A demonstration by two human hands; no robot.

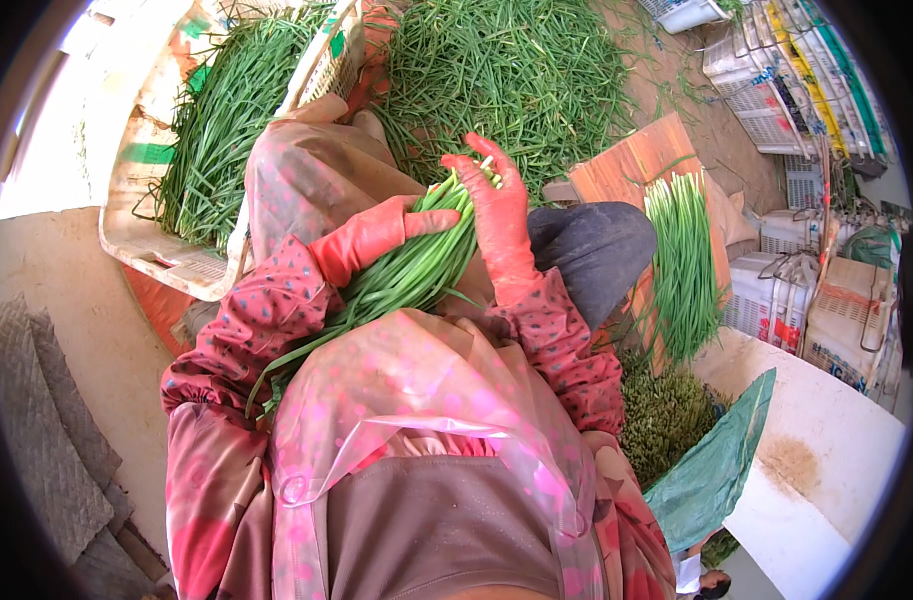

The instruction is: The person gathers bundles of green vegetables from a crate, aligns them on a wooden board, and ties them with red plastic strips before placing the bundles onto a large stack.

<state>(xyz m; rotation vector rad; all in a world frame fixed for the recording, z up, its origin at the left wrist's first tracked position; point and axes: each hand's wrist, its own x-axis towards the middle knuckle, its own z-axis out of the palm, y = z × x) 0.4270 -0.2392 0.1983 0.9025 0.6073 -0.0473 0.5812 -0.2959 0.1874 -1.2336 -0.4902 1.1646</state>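
Note:
A bunch of long green garlic chives (407, 277) lies slantwise over my lap, its pale cut ends pointing up and away from me. My left hand (377, 232), in a red rubber glove, grips the stems with the thumb across the top. At the pale ends, my right hand (494, 202), gloved the same way, has its fingers curved around the stem tips, some of which show between them. The long leaf ends trail down beneath my left forearm. Part of the bunch is hidden by my hands and the clear plastic apron (419, 360).
A large pile of loose chives (509, 75) covers the floor ahead. Left stands a white plastic crate (118, 195) holding chives. Right, a neat bunch (681, 262) rests on a wooden board (640, 161); beyond are stacked crates (771, 97) and a green sack (715, 465). Another person (693, 574) appears lower right.

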